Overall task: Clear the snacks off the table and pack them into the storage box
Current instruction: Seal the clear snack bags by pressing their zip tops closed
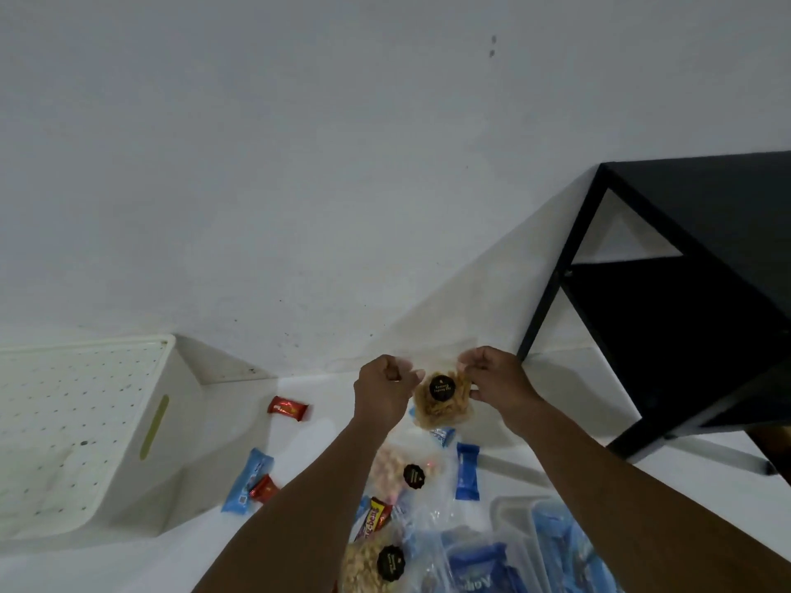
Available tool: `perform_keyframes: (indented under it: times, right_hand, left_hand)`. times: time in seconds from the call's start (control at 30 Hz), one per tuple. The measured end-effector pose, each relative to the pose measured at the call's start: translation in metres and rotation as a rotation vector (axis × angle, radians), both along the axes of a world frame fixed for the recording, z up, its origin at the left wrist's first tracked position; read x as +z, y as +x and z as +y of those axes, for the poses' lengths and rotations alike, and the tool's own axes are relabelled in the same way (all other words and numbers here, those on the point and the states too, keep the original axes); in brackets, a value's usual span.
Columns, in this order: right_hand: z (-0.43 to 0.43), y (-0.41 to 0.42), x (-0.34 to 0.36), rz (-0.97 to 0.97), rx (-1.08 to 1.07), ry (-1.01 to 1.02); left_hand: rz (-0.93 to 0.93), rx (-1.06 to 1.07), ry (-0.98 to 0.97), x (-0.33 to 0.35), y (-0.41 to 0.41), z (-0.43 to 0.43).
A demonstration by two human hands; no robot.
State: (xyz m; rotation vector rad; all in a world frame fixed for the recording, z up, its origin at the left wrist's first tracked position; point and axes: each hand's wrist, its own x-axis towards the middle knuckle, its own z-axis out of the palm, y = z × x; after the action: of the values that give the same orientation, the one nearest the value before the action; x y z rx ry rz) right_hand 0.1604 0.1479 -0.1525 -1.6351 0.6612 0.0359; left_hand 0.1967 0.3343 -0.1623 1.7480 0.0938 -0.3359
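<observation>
Below the middle of the frame, the left hand (384,392) and the right hand (496,378) pinch with curled fingers the top corners of a clear plastic bag of brown stick snacks (445,402). The white perforated storage box (184,425) stands at lower left.

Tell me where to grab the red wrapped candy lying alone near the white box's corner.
Pinch the red candy across its plump middle, coming straight down from above. It lies flat on the table with nothing touching it, and its crimped ends look thin. The left hand is nearer, though it and the right hand hold the snack bag.
</observation>
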Motion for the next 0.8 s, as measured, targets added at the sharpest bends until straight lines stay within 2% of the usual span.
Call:
perform_keyframes:
  times: [0.17, 0.47, 0.8]
  right_hand:
    - [-0.020, 0.034, -0.029, 0.016, -0.039, -0.022]
    - [-0.043, 0.075, -0.060, 0.099, -0.088, -0.043]
    - [-0.026, 0.041, -0.030, 0.192, -0.121, -0.115]
  left_hand:
    - [0.061, 0.004, 0.056, -0.035, 0.037, -0.025]
    - [0.013, -0.057, 0.233, -0.033, 0.065, -0.050]
    - [0.083, -0.149, 0.262, -0.017, 0.037, -0.021]
